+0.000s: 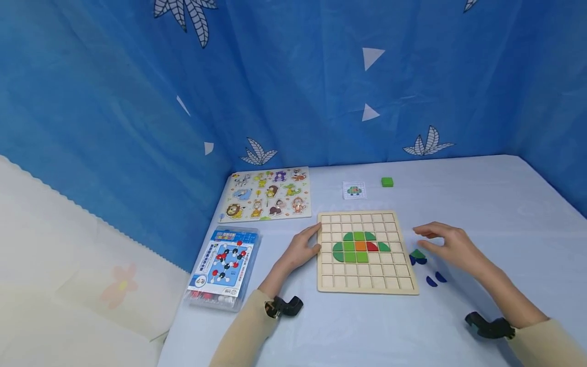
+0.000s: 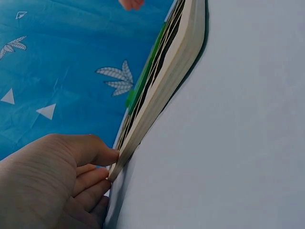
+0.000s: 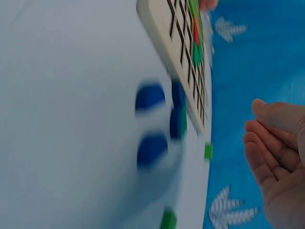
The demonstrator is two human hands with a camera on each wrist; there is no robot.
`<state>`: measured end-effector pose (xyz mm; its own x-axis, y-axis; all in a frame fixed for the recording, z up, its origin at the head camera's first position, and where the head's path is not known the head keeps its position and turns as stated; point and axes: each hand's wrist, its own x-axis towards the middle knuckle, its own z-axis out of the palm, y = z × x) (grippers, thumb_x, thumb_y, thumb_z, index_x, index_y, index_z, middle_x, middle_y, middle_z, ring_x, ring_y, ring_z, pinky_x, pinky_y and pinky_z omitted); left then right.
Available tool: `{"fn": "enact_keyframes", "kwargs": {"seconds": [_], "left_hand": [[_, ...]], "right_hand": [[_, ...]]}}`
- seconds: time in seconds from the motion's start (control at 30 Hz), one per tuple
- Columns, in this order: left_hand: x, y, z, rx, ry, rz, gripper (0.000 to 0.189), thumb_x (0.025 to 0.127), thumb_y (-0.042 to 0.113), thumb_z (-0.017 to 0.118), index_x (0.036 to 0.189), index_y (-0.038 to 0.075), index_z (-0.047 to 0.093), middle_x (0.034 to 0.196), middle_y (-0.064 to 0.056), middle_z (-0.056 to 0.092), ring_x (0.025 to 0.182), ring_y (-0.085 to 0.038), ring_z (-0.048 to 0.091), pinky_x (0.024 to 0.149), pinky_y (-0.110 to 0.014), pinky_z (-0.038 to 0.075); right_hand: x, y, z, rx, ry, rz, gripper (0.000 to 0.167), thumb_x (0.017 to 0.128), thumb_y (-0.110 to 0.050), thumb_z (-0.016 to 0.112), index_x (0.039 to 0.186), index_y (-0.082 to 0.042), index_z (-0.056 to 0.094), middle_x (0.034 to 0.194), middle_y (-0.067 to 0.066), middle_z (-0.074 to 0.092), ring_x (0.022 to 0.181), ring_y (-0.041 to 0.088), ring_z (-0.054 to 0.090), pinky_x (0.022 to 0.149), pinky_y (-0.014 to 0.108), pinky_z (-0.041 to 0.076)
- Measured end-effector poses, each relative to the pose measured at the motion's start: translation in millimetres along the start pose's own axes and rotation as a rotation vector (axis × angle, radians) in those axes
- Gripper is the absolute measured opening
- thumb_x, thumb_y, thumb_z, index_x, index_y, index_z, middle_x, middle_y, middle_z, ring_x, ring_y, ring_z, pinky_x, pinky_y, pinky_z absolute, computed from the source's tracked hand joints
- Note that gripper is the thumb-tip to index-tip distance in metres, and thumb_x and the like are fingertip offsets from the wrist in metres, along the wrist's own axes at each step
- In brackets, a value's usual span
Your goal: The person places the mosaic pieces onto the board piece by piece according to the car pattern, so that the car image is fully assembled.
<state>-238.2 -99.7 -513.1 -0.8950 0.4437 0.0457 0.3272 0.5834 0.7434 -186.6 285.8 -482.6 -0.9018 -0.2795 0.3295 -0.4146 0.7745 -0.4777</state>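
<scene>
A wooden grid board (image 1: pixel 367 284) lies on the table, bearing a mosaic of green, orange and red pieces (image 1: pixel 361 245). My left hand (image 1: pixel 300 248) rests at the board's left edge; in the left wrist view its thumb (image 2: pixel 97 150) and fingertips touch the wooden rim. Over the table, right of the board, hovers my right hand (image 1: pixel 451 244), its fingers loosely bent and apart from the thumb (image 3: pixel 271 114), holding nothing visible. Beneath it sit a green rounded piece (image 1: pixel 417 253) and several dark blue ones, including a half-round piece (image 1: pixel 431 281).
Beyond the board are a small pattern card (image 1: pixel 354 190) and a green block (image 1: pixel 387 182). To the left lie an animal puzzle board (image 1: pixel 266 193) and a boxed molecule model set (image 1: pixel 223 267). A blue curtain (image 1: pixel 312 81) hangs behind the table.
</scene>
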Motion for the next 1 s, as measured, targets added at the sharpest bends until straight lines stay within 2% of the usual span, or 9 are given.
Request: {"fn": "enact_keyframes", "kwargs": {"seconds": [0.1,0.17,0.37,0.5,0.73,1.0], "left_hand": [[-0.5,0.2,-1.0,-0.003,-0.005,-0.001,0.062,0.089,0.009,0.059,0.146,0.005,0.035,0.147,-0.011,0.037,0.135,-0.024,0.032,0.111,-0.034,0.028],[-0.9,0.2,-1.7,-0.010,-0.003,-0.002,0.062,0.089,0.009,0.059,0.146,0.006,0.035,0.147,-0.012,0.037,0.135,-0.024,0.032,0.111,-0.035,0.028],[-2.6,-1.3,-1.9,-0.034,0.009,-0.013,0.062,0.088,0.008,0.059,0.145,0.005,0.036,0.146,-0.013,0.038,0.135,-0.026,0.032,0.111,-0.037,0.028],[-1.6,-0.6,0.0,-0.041,0.000,-0.009,0.061,0.088,0.008,0.059,0.145,0.006,0.036,0.147,-0.012,0.037,0.135,-0.025,0.031,0.111,-0.037,0.028],[-2.2,0.1,-0.5,-0.038,0.004,-0.007,0.062,0.088,0.008,0.059,0.145,0.006,0.036,0.146,-0.012,0.038,0.135,-0.025,0.032,0.111,-0.036,0.028],[-1.7,1.1,-0.5,-0.027,0.002,0.000,0.061,0.089,0.008,0.059,0.145,0.005,0.036,0.147,-0.011,0.037,0.135,-0.025,0.031,0.111,-0.036,0.027]], "right_hand": [[-15.8,36,-6,-0.086,0.050,0.073,0.036,0.078,-0.015,0.078,0.112,-0.010,0.067,0.107,0.006,0.064,0.090,0.027,0.060,0.073,0.051,0.053],[-25.2,45,-12,-0.101,0.052,0.131,0.037,0.078,-0.015,0.078,0.113,-0.009,0.066,0.108,0.009,0.064,0.092,0.029,0.059,0.075,0.055,0.051],[-43.7,22,-30,-0.030,-0.002,0.194,0.041,0.076,-0.008,0.077,0.112,0.006,0.063,0.108,0.026,0.061,0.094,0.045,0.057,0.076,0.060,0.049],[-53.9,15,-29,-0.068,-0.025,0.235,0.041,0.074,-0.004,0.078,0.110,0.009,0.062,0.108,0.028,0.060,0.095,0.046,0.057,0.078,0.059,0.049],[-60.6,21,-25,-0.088,-0.008,0.218,0.039,0.072,-0.001,0.077,0.108,0.007,0.064,0.107,0.028,0.060,0.092,0.046,0.059,0.075,0.059,0.050],[-62.1,26,-22,-0.108,0.045,0.150,0.038,0.068,0.006,0.077,0.104,0.006,0.066,0.102,0.025,0.063,0.087,0.042,0.061,0.071,0.054,0.052]]}}
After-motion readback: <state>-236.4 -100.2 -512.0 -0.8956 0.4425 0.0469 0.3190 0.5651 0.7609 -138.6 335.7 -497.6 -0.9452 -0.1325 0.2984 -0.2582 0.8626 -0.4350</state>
